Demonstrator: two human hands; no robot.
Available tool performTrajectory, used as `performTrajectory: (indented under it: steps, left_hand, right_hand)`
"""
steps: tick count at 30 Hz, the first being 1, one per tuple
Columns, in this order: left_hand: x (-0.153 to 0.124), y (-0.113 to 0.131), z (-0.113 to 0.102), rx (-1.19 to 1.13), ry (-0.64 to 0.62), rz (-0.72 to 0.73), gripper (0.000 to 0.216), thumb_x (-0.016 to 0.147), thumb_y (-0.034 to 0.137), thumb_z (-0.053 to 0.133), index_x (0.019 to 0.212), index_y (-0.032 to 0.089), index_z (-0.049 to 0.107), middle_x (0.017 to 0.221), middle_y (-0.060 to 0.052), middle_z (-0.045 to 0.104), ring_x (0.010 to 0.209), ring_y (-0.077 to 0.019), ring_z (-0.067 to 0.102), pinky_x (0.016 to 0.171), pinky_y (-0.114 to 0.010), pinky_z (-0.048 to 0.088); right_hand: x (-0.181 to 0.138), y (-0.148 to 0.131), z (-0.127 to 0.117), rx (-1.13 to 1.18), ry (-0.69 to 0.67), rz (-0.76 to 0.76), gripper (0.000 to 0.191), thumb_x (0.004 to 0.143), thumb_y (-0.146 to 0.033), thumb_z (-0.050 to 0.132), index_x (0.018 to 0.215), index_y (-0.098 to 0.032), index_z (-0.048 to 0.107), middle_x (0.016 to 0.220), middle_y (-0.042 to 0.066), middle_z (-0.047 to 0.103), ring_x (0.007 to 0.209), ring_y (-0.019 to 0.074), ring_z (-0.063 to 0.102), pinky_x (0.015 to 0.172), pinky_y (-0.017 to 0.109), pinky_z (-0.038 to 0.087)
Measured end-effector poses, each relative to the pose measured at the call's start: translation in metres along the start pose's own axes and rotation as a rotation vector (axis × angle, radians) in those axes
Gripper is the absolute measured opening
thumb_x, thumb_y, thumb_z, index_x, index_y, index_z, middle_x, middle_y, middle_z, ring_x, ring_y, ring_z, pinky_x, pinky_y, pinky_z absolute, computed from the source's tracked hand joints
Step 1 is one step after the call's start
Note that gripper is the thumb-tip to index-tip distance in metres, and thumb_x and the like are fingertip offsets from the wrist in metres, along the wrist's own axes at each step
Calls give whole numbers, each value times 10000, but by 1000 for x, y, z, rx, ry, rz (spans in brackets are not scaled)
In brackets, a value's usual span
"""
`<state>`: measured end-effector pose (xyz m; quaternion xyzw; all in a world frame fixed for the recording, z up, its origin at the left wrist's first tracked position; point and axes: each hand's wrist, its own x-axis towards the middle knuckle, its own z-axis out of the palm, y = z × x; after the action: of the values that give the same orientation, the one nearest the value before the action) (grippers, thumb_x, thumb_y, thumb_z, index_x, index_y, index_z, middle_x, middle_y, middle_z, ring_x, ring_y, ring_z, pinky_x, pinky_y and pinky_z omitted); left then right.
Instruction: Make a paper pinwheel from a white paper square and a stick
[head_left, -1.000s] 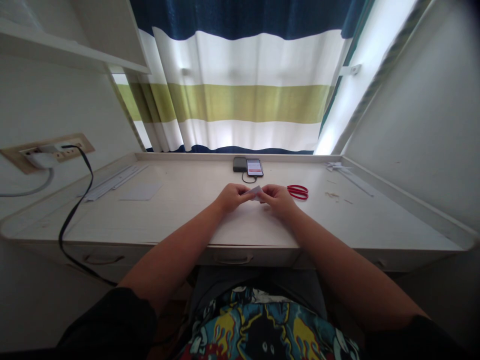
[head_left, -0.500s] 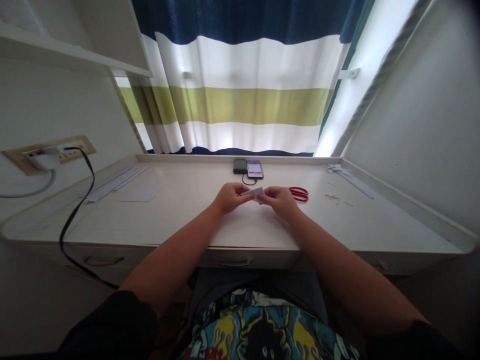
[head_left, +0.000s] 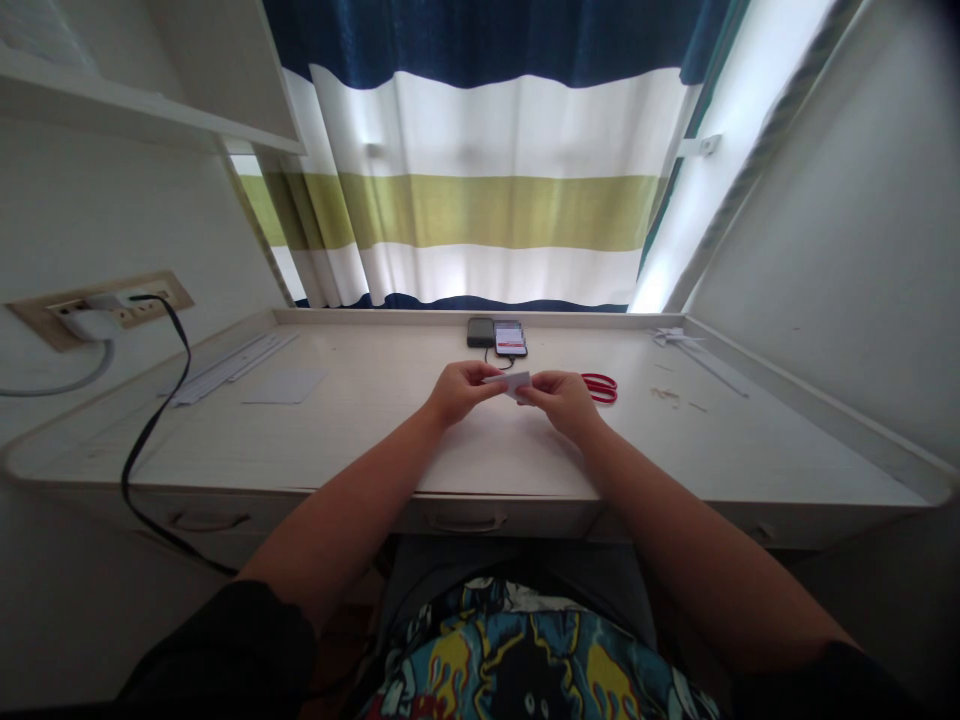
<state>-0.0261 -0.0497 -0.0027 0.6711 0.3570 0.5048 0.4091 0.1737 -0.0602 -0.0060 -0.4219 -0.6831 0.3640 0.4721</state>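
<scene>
Between my two hands is a small piece of white paper, raised a little above the desk. My left hand pinches its left side with thumb and fingers. On the other side, my right hand grips the right end, its thumb toward me. Whether the paper is folded is too small to tell. Red-handled scissors lie just right of my right hand, their blades hidden behind it.
Beyond my hands lie a phone and a dark power bank with a short cable. Paper strips and a paper sheet rest at left. Paper scraps and small bits lie at right. A black cord hangs over the left edge.
Both hands keep their hold on the paper and have barely moved. The paper's angle has shifted very slightly.
</scene>
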Motion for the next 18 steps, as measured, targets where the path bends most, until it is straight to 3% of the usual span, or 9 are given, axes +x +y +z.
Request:
performTrajectory:
  steps: [8,14,18]
  left_hand:
    - [-2,4,0,51,26,-10,291,708,361,746,848,106,745,660,-56,689,595,-124,584,586,-259,469]
    - [-1,0,-1,68,35,13,303,704,375,743,846,107,741,693,-66,707,606,-132,603,591,-260,479]
    - [-2,0,-1,90,-1,42,303,705,371,744,868,116,743,810,-97,733,722,-171,651,679,-283,507]
  right_hand:
    - [0,1,0,-79,28,-3,263,705,-403,735,777,-150,726,716,78,732,636,191,652,595,296,473]
    - [0,2,0,-139,13,-26,257,742,-385,711,798,-134,708,707,58,716,631,160,636,602,281,467]
    - [0,2,2,-178,-28,-44,241,741,-374,708,781,-136,704,675,40,699,597,145,612,585,270,458]
